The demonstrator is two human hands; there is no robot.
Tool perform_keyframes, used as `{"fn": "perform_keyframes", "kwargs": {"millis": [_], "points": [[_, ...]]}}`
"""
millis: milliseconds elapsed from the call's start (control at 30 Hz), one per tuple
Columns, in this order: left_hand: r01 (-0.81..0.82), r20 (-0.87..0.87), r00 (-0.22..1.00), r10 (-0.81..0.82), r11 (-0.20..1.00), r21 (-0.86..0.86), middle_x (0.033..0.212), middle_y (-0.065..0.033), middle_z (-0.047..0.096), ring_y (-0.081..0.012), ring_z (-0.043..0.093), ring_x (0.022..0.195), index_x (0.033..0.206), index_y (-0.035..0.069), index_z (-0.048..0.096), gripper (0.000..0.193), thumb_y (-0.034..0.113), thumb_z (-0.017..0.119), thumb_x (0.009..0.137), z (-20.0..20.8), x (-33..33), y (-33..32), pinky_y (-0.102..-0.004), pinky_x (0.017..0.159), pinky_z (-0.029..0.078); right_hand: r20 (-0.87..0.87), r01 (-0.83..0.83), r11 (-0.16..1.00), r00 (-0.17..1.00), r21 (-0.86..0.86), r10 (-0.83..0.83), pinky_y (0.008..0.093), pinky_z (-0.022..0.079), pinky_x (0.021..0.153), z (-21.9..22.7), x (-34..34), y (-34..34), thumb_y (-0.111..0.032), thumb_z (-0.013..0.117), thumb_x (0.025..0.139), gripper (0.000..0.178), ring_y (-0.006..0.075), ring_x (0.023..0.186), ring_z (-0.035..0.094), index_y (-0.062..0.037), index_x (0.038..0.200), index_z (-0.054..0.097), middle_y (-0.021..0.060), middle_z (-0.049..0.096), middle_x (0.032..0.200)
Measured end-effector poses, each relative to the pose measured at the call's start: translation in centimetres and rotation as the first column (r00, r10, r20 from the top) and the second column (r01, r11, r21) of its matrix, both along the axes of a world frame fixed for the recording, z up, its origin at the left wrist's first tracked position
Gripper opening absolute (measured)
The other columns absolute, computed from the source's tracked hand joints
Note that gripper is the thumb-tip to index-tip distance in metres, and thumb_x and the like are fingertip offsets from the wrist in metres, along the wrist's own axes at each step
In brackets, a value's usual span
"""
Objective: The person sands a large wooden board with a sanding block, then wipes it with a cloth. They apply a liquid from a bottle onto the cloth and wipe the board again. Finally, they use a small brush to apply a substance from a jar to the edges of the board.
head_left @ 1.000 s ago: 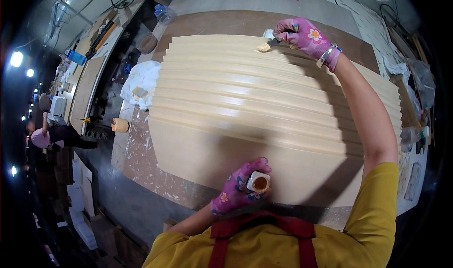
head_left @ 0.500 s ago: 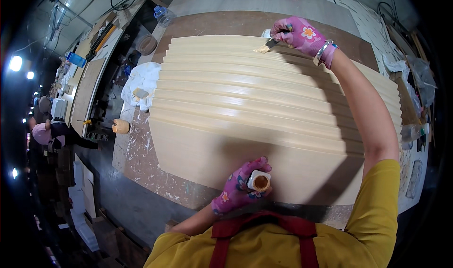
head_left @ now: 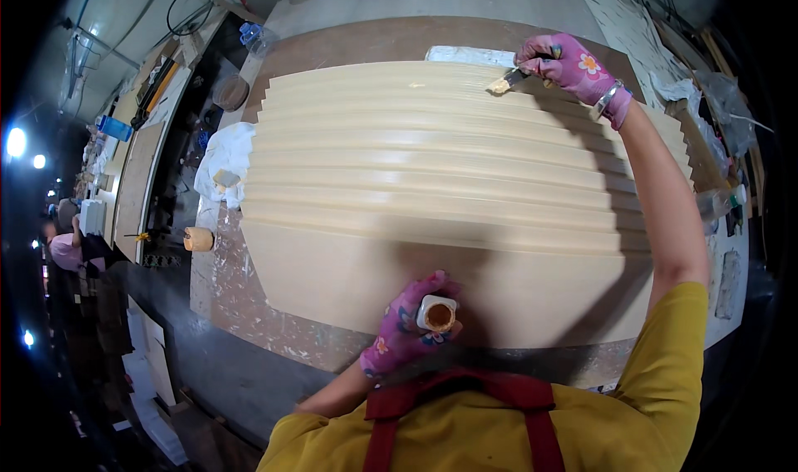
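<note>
My right hand [head_left: 561, 66], in a pink flowered glove, pinches a paintbrush [head_left: 507, 81] with a dark ferrule and cream-coated bristles. The brush tip is at the far ridges of a large cream panel [head_left: 349, 260], ribbed lengthwise except for a flat strip nearest me. A small pale smear [head_left: 417, 85] lies on a far ridge, left of the brush. Low over the flat strip, my left hand [head_left: 403, 326], gloved alike, is wrapped round a small white square-sided bottle [head_left: 436, 313]. Its open mouth faces up and shows brown inside.
The panel lies on a paint-spattered brown board [head_left: 224, 277]. A white cloth [head_left: 226, 158] with a small sanding-block-like piece [head_left: 224, 178] and an orange-tan tub [head_left: 199, 239] sit at its left. Behind it is a long white block [head_left: 470, 56]. Clear bottles stand around; a person [head_left: 66, 250] is far left.
My right hand and the brush have moved right along the far ridges, uncovering the pale smear and more of the white block. My left hand still holds the bottle; the whole view has shifted slightly.
</note>
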State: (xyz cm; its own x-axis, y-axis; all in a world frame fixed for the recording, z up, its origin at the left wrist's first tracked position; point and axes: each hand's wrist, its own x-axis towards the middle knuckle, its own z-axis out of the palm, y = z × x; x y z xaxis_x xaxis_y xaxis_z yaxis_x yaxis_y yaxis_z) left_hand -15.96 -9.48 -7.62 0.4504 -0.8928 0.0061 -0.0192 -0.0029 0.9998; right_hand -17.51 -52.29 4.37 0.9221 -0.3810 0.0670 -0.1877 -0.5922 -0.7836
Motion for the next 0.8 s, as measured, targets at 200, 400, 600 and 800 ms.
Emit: {"fn": "perform_keyframes", "kwargs": {"millis": [200, 400, 600, 800], "points": [[-0.024, -0.001, 1.0, 0.024, 1.0, 0.01, 0.111, -0.0101, 0.065, -0.0277, 0.061, 0.11, 0.13, 0.009, 0.049, 0.066, 0.012, 0.084, 0.073, 0.2, -0.1, 0.0, -0.0393, 0.105, 0.044, -0.01, 0.015, 0.999, 1.0, -0.029, -0.016, 0.023, 0.042, 0.059, -1.0, 1.1, -0.5, -0.016, 0.064, 0.091, 0.017, 0.0063, 0.067, 0.049, -0.0033, 0.101, 0.068, -0.0028, 0.06, 0.078], [-0.007, 0.03, 1.0, 0.006, 1.0, 0.023, 0.112, -0.0104, 0.064, -0.0269, 0.061, 0.11, 0.131, 0.009, 0.049, 0.068, 0.011, 0.083, 0.073, 0.1, -0.1, 0.3, -0.0391, 0.103, 0.045, 0.005, 0.02, 0.998, 1.0, -0.058, -0.02, 0.0222, 0.041, 0.06, -1.3, 1.0, -0.3, -0.018, 0.064, 0.091, 0.018, 0.0065, 0.07, 0.049, -0.0035, 0.101, 0.068, -0.0029, 0.06, 0.078], [0.036, -0.085, 0.996, -0.039, 0.998, -0.045, 0.117, -0.0085, 0.061, -0.0185, 0.062, 0.105, 0.14, 0.009, 0.043, 0.074, 0.005, 0.08, 0.077, 0.0, -0.2, 0.4, -0.0335, 0.092, 0.051, 0.148, 0.086, 0.994, 0.984, 0.073, -0.097, 0.0213, 0.04, 0.057, 1.2, -1.4, 2.9, -0.014, 0.06, 0.09, 0.015, 0.0057, 0.063, 0.047, -0.002, 0.097, 0.067, -0.0029, 0.055, 0.071], [0.02, -0.48, 0.877, -0.021, 1.0, -0.009, 0.115, -0.0066, 0.059, -0.0136, 0.061, 0.098, 0.144, 0.009, 0.038, 0.073, 0.001, 0.074, 0.081, 1.6, -1.0, -1.1, -0.0268, 0.08, 0.055, 0.059, -0.14, 0.972, 0.99, 0.191, 0.131, 0.0252, 0.047, 0.068, 4.7, -9.7, 13.8, -0.016, 0.065, 0.091, 0.018, 0.0092, 0.074, 0.056, 0.0003, 0.099, 0.067, 0.0017, 0.065, 0.082]]}}
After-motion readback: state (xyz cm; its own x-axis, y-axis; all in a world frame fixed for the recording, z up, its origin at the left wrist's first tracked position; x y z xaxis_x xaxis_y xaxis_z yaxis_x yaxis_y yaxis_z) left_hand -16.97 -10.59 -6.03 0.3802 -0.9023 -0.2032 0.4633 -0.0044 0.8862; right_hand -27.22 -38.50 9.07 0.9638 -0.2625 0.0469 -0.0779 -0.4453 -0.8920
